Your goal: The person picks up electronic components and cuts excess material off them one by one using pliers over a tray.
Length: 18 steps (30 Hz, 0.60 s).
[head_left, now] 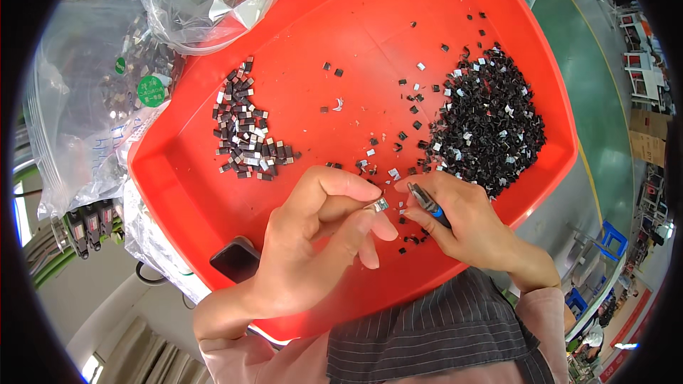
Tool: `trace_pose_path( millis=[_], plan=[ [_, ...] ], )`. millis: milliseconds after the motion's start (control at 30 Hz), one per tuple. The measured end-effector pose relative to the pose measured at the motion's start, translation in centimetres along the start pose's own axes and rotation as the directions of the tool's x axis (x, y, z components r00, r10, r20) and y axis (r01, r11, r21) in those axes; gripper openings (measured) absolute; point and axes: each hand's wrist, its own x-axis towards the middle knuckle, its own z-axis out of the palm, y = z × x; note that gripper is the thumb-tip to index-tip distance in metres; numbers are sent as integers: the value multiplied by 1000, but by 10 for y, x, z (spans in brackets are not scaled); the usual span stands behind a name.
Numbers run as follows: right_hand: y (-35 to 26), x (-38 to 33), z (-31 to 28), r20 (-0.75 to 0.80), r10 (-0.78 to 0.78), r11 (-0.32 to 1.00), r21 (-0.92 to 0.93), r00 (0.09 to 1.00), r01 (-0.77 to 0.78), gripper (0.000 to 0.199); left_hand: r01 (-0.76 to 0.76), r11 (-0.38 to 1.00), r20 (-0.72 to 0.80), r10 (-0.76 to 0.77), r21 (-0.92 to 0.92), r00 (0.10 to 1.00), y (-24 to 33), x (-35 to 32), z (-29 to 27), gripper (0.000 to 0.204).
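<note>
Between the thumb and fingertips of my left hand (313, 242) is a small silver metal connector piece (378, 205), held above the red tray (320, 35). Just to its right, my right hand (466, 217) is closed round a small pliers-like tool (429, 205) with a dark metal head and a blue-edged handle. The tool's tip lies close to the connector piece, apart from it; the rest of its handle is hidden in my palm. Loose black scraps and pale bits lie in the tray beyond and beneath both hands.
A large heap of black plastic scraps (491, 121) fills the tray's right side. At left lies a group of small black-and-silver connectors (245, 124). Clear plastic bags (85, 85) with small parts stand past the left rim. A dark rounded object (236, 259) sits near the front left.
</note>
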Motion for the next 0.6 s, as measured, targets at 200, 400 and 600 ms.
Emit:
trace_pose_path(
  millis=[200, 400, 600],
  plan=[
    [0, 1, 0, 5, -5, 1000, 0, 1000, 5, 34, -56, 997, -50, 54, -54, 997, -5, 3, -1, 12],
    [-2, 4, -3, -26, -26, 1000, 8, 999, 26, 29, -298, 937, -130, 324, 183, 937, -10, 6, -4, 21],
    [-6, -3, -7, -2, 27, 999, 47, 1000, -27, 25, -279, 867, -142, 364, 413, 921, -13, 10, -12, 13]
  ],
)
